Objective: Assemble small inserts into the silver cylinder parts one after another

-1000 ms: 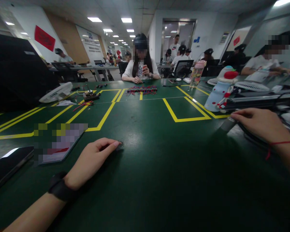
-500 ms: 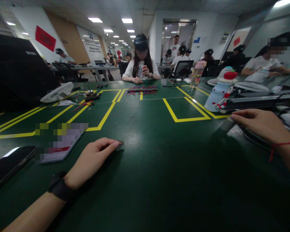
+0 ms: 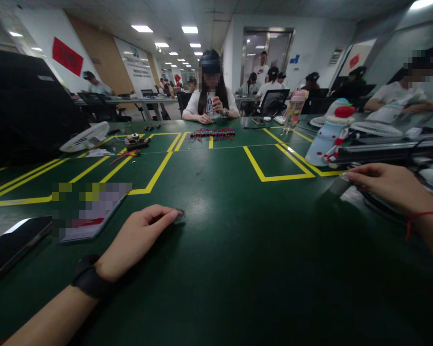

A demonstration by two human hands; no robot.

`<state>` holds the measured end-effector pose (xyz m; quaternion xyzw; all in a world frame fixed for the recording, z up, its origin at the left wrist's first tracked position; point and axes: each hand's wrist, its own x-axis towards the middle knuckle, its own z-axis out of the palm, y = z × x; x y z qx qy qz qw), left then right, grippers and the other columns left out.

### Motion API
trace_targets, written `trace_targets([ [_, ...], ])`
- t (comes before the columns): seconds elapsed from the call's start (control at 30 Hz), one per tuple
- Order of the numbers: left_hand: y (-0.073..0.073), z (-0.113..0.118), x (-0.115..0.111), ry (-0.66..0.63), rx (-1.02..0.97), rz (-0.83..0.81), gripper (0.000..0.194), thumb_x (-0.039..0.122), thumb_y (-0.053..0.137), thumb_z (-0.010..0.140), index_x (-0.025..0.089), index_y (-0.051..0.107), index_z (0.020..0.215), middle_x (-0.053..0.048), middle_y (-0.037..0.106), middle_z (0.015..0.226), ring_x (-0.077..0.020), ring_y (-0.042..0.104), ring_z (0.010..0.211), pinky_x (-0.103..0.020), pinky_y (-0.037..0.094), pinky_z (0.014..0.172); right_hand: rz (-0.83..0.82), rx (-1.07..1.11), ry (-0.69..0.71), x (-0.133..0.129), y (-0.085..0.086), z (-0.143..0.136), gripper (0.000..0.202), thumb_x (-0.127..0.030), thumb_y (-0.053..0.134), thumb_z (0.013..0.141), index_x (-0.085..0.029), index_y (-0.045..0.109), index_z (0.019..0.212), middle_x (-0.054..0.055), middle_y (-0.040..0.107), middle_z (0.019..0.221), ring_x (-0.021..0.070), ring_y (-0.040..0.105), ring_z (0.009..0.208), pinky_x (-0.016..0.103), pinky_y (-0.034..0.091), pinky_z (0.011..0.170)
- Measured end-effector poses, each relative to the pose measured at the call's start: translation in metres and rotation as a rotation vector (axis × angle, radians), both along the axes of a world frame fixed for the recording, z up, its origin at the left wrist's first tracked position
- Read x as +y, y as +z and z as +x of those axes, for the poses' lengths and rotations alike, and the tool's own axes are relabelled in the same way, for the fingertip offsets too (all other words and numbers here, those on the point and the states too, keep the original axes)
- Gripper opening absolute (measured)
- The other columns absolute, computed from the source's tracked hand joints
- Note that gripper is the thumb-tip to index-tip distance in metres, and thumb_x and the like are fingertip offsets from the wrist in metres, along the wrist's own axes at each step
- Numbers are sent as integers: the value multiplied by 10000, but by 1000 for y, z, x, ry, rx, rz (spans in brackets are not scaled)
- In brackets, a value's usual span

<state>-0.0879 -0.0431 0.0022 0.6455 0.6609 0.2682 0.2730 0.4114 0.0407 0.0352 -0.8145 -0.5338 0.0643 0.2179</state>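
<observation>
Low over the green table (image 3: 216,269), my left hand (image 3: 140,238) has thumb and fingers pinched together. Something small shows at its fingertips, too small to make out. At the right, my right hand (image 3: 389,185) pinches the upper end of a small grey cylinder (image 3: 339,184). That cylinder is tilted, near the foot of a light blue bottle (image 3: 321,144) with a red top. Left of my left hand lies a clear-edged flat item (image 3: 90,226), partly blurred out, and a black phone (image 3: 18,245).
A fan (image 3: 86,138), small parts (image 3: 134,140) and a bundle of red and blue wires (image 3: 212,134) sit farther back. Across the table a person (image 3: 211,96) is seated. Black cables and a pink-lidded bottle (image 3: 295,111) are at the right.
</observation>
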Motion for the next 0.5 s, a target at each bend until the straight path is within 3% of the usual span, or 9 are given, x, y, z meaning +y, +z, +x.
trace_targets([
  [0.13, 0, 0, 0, 4, -2, -3, 373, 554, 505, 805, 262, 697, 937, -14, 704, 983, -233, 628, 937, -335, 446, 827, 14, 114, -9, 5, -7, 8, 344, -395, 608, 734, -168, 666, 987, 94, 674, 862, 155, 603, 655, 289, 430, 653],
  [0.23, -1, 0, 1, 0, -7, -8, 363, 549, 507, 809, 268, 692, 945, -11, 700, 999, -230, 624, 950, -336, 442, 837, 72, 203, 58, 9, -13, 18, 445, -417, 685, 650, -182, 648, 1026, 89, 670, 943, 169, 615, 726, 289, 453, 660],
  [0.33, -1, 0, 1, -2, 3, -8, 371, 553, 506, 810, 263, 689, 953, -18, 699, 1001, -235, 621, 952, -343, 440, 838, 74, 88, 85, 9, -13, 17, 539, -447, 749, 551, -175, 647, 1005, 91, 662, 971, 192, 611, 797, 310, 448, 701],
  [0.43, -1, 1, 2, -19, 22, -11, 370, 550, 497, 817, 263, 688, 953, -21, 699, 998, -234, 621, 944, -340, 442, 826, 157, 26, 93, 2, -8, -9, 471, -427, 716, 616, -150, 652, 991, 98, 666, 921, 188, 615, 792, 309, 452, 711],
  [0.5, -1, 5, 3, -37, 38, -6, 367, 546, 489, 822, 266, 687, 953, -20, 702, 988, -232, 625, 925, -332, 450, 802, 262, 86, 187, -8, -5, -42, 448, -404, 698, 655, -139, 640, 1012, 95, 669, 896, 172, 624, 770, 297, 473, 717],
])
